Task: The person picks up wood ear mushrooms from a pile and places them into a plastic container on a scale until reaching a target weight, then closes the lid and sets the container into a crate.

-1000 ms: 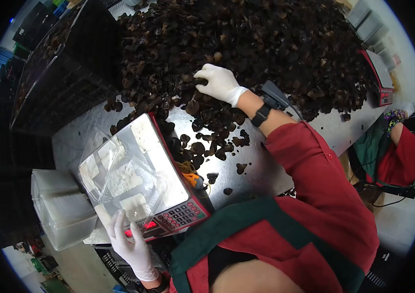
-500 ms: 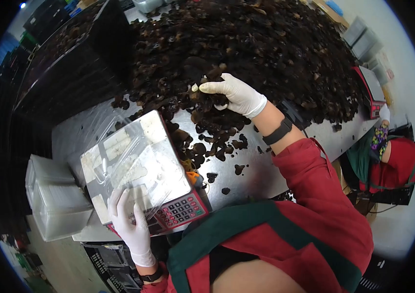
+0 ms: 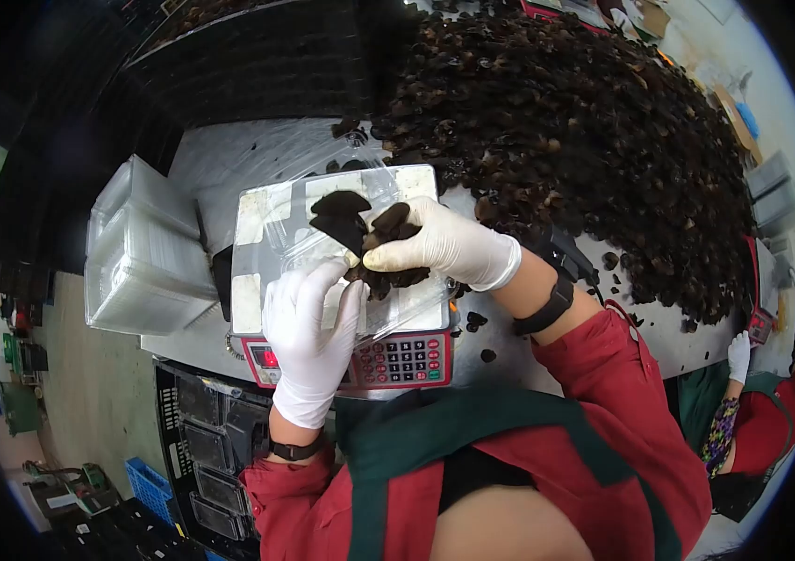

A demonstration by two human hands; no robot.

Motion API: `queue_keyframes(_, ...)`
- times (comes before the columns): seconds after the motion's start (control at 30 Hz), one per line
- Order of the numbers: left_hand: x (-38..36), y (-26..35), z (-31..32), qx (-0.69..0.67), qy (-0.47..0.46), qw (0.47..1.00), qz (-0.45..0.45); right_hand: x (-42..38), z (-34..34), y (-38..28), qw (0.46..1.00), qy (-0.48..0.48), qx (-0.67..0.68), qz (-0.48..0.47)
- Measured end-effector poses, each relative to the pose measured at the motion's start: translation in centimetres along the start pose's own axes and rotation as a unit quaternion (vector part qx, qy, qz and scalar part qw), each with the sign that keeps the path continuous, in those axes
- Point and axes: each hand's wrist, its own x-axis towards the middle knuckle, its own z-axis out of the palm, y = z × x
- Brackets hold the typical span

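Observation:
A clump of dark wood ear mushrooms (image 3: 339, 217) is held over the scale by my right hand (image 3: 449, 245), in a white glove, its thumb and fingers closed on the pieces. My left hand (image 3: 308, 327), also gloved, meets it from the left, fingers bent together at the pale stem end of the clump. Beneath both hands lies clear plastic (image 3: 290, 210), wrinkled and shiny, on the white plate of the red weighing scale (image 3: 250, 280). Its keypad (image 3: 407, 357) shows below my hands; the left glove partly covers the display.
A big heap of wood ears (image 3: 565, 159) covers the table's right and back. Stacked clear plastic trays (image 3: 140, 271) stand left of the scale, and a black crate wall (image 3: 257, 65) rises behind. A co-worker's gloved hand (image 3: 739, 355) is at far right, near another red scale (image 3: 762, 299).
My right hand has brought the wood ears from the heap to above the scale. My left hand has lifted from the plate's edge to meet it. The view has swung left.

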Motion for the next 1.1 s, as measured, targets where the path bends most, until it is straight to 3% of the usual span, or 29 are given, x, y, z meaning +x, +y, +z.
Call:
queue_keyframes(0.03,-0.5,-0.5,0.1,0.002,0.0,1.0,-0.002,0.1,0.3,0.1,1.0,0.0,0.003,0.027)
queue_keyframes(0.13,-2.2,-1.2,-0.2,-0.007,-0.042,0.998,-0.048,0.3,0.6,2.0,0.984,-0.003,-0.165,-0.067)
queue_keyframes(0.17,-2.6,-1.4,-0.4,-0.008,-0.044,0.998,-0.05,0.6,0.3,2.6,0.89,0.034,-0.397,-0.221)
queue_keyframes(0.23,-3.4,-1.7,-0.8,0.016,-0.083,0.993,-0.08,0.4,0.2,3.1,0.837,0.047,-0.499,-0.222)
queue_keyframes(0.37,-3.8,-1.6,-1.9,0.0,-0.066,0.991,-0.118,-0.8,0.0,2.5,0.838,0.044,-0.466,-0.28)
queue_keyframes(0.47,-4.1,-1.7,-2.5,0.007,-0.058,0.99,-0.132,-2.5,-0.8,0.7,0.902,0.111,-0.344,-0.238)
queue_keyframes(0.5,-3.9,-1.9,-2.4,0.014,-0.042,0.99,-0.135,-2.4,-1.9,1.1,0.882,0.159,-0.342,-0.282)
queue_keyframes(0.57,-3.7,-0.2,-3.1,-0.006,-0.031,0.995,-0.097,-4.9,-1.7,0.1,0.895,0.163,-0.345,-0.23)
queue_keyframes(0.63,-3.5,1.4,-3.3,-0.059,-0.07,0.996,-0.022,-7.0,-0.2,0.9,0.953,0.096,-0.241,-0.155)
queue_keyframes(0.67,-3.3,2.1,-3.2,-0.092,-0.1,0.991,0.004,-7.6,0.4,1.5,0.953,0.038,-0.234,-0.187)
queue_keyframes(0.77,-3.3,3.9,-1.5,-0.165,-0.187,0.967,0.06,-9.3,2.9,2.0,0.99,-0.08,-0.114,0.021)
queue_keyframes(0.8,-3.1,4.2,-1.2,-0.15,-0.212,0.964,0.055,-9.6,2.9,2.3,0.99,-0.078,-0.112,0.021)
queue_keyframes(0.9,-2.5,4.1,-0.9,-0.15,-0.229,0.96,0.052,-11.5,1.8,4.5,0.991,0.018,0.066,0.115)
queue_keyframes(0.97,-2.2,2.8,-1.5,-0.148,-0.204,0.967,0.043,-14.1,-0.4,6.4,0.994,0.097,-0.025,0.048)
queue_keyframes(1.03,-1.8,1.3,-1.9,-0.083,-0.158,0.983,-0.033,-17.9,-3.5,7.5,0.954,0.15,-0.259,-0.006)
queue_keyframes(1.1,-0.7,0.5,-2.5,0.002,-0.177,0.979,-0.106,-22.4,-5.4,7.2,0.928,0.191,-0.287,0.144)
